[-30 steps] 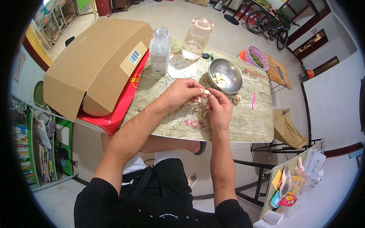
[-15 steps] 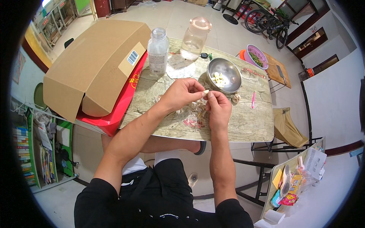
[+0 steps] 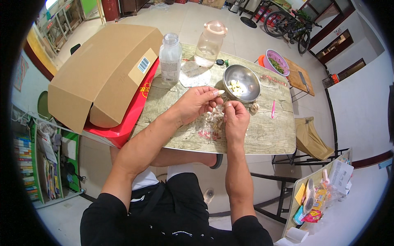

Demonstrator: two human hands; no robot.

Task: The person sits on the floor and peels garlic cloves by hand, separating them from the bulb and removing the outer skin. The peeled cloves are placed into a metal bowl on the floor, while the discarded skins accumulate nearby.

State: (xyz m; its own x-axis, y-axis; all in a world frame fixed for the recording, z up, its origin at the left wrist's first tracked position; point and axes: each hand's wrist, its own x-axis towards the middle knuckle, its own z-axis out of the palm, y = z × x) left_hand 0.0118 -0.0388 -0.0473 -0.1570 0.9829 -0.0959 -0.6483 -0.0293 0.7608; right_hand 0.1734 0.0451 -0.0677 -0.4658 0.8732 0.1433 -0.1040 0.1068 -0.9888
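My left hand (image 3: 196,103) pinches a pale peeled garlic clove (image 3: 221,92) between thumb and fingertips, close to the near left rim of a steel bowl (image 3: 249,78). Several peeled cloves (image 3: 235,87) lie in that bowl. Beside the left hand, my right hand (image 3: 237,121) has thumb and forefinger pressed together; whatever is between them is too small to make out. Garlic skins (image 3: 212,119) are scattered on the table under both hands. A garlic bulb (image 3: 255,108) sits just below the bowl, and a slim pink tool (image 3: 273,109) lies to its right.
A clear jar (image 3: 170,59) and a lidded water jug (image 3: 210,45) stand behind my left hand. A large cardboard box (image 3: 102,69) rests on a red box (image 3: 117,133) at left. Beyond the table, a purple basin (image 3: 269,55) holds greens near a knife (image 3: 303,81) on a board.
My hands have parted slightly. The left hand has turned and lifted the clove toward the bowl, out of the right hand's fingers; the right hand has stayed nearly in place.
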